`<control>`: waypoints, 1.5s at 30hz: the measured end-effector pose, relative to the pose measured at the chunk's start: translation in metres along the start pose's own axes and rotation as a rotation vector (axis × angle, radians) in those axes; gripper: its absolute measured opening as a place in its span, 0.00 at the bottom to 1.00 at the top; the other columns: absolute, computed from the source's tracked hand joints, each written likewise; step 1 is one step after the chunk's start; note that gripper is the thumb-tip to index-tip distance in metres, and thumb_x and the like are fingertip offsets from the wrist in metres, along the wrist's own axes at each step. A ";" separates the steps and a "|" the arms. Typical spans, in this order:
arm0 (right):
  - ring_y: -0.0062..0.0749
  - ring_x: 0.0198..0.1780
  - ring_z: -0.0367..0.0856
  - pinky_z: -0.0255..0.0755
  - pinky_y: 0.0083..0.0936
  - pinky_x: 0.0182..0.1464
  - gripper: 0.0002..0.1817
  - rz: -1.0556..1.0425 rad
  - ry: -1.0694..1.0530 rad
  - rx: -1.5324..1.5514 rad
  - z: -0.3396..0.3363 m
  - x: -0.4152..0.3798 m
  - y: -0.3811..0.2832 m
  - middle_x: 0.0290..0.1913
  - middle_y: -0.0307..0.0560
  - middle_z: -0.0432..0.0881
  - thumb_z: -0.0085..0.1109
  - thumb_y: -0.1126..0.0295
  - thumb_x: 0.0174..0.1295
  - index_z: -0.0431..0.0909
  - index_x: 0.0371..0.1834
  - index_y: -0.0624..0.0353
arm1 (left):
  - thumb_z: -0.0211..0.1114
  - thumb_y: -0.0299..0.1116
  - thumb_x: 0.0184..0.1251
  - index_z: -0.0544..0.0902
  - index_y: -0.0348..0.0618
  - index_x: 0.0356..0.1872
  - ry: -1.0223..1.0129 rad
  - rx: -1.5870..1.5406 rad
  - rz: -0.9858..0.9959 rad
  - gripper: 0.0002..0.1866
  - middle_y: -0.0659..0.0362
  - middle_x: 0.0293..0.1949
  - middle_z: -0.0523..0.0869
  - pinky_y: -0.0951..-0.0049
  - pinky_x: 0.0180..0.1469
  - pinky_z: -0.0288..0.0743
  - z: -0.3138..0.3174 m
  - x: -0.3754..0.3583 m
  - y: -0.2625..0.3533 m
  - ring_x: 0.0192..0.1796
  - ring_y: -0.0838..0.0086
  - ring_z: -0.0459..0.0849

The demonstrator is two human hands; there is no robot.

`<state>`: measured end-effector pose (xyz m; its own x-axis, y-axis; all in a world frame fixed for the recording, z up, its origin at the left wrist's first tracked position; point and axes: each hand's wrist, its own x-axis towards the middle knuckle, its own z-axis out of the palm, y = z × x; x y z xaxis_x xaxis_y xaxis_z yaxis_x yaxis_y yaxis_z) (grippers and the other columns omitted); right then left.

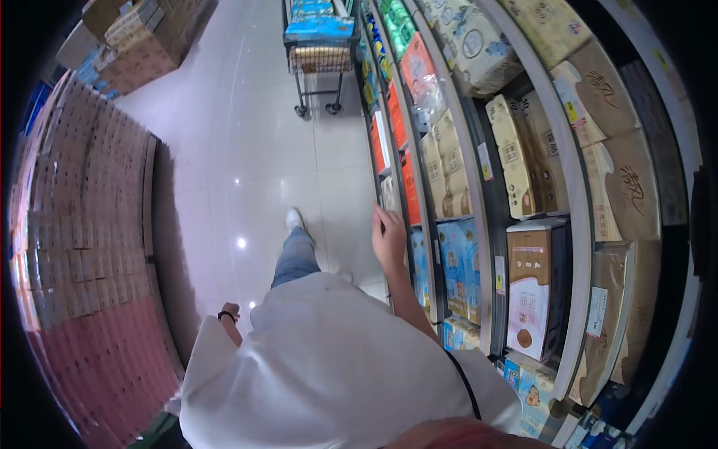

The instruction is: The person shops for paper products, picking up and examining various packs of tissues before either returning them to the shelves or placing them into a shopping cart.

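Observation:
My right hand [389, 238] hangs beside the shelf on the right, fingers loosely bent and a little apart, with nothing seen in it. Nearest to it are the orange packs [410, 187] and blue tissue packs [459, 262] on the lower shelves. At my other side is my left hand [231, 310], a dark band [226, 315] around its wrist. Its fingers are mostly hidden from above, over the pale floor. One white shoe [294, 220] shows ahead on the tiles, below a blue trouser leg [298, 254].
A cart [321, 56] with blue packs stands ahead, close to the shelf. Along the left rises a tall wrapped stack [82, 202] of packs, with cartons [146, 56] farther on. The shiny floor [224, 172] runs between stack and shelf. Brown tissue packs [621, 179] fill the right-hand shelves.

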<state>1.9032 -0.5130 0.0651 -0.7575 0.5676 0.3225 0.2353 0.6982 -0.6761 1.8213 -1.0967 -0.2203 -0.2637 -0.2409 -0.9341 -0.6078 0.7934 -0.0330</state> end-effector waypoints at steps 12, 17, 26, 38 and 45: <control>0.49 0.41 0.84 0.80 0.45 0.45 0.13 -0.125 -0.641 -0.568 0.290 0.141 0.025 0.34 0.52 0.86 0.55 0.62 0.58 0.88 0.33 0.57 | 0.55 0.42 0.71 0.74 0.44 0.62 0.006 -0.564 0.454 0.22 0.54 0.45 0.87 0.62 0.42 0.77 -0.070 0.027 0.068 0.44 0.68 0.85; 0.51 0.43 0.86 0.80 0.46 0.46 0.16 0.035 -0.819 -0.664 0.334 0.173 0.026 0.36 0.55 0.87 0.54 0.58 0.58 0.88 0.31 0.57 | 0.54 0.40 0.70 0.73 0.43 0.63 0.010 -0.729 0.229 0.23 0.50 0.48 0.87 0.54 0.52 0.79 -0.164 0.040 0.090 0.48 0.63 0.87; 0.55 0.50 0.86 0.80 0.46 0.53 0.26 0.599 -0.941 -0.621 0.372 0.189 0.025 0.46 0.63 0.87 0.53 0.50 0.56 0.87 0.43 0.61 | 0.55 0.40 0.70 0.73 0.42 0.59 -0.133 -0.501 0.187 0.21 0.49 0.44 0.88 0.53 0.45 0.80 -0.293 0.113 0.156 0.41 0.61 0.87; 0.59 0.62 0.79 0.73 0.44 0.64 0.34 0.935 -0.753 -0.296 0.511 0.386 0.075 0.57 0.72 0.80 0.53 0.48 0.58 0.81 0.55 0.68 | 0.54 0.41 0.74 0.79 0.44 0.54 -0.064 -0.302 0.563 0.16 0.54 0.39 0.89 0.66 0.40 0.79 -0.502 0.119 0.548 0.39 0.68 0.87; 0.59 0.32 0.82 0.72 0.47 0.39 0.23 0.719 -0.286 0.026 0.542 0.636 0.004 0.28 0.66 0.80 0.53 0.53 0.63 0.81 0.26 0.66 | 0.54 0.40 0.74 0.79 0.43 0.51 -0.064 -0.172 0.641 0.14 0.55 0.37 0.88 0.69 0.36 0.78 -0.588 0.138 0.713 0.36 0.71 0.86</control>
<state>1.0924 -0.3852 -0.0916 -0.5524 0.7403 -0.3832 0.7174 0.1881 -0.6708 0.9110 -0.8935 -0.1637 -0.5710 0.2869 -0.7692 -0.4575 0.6668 0.5884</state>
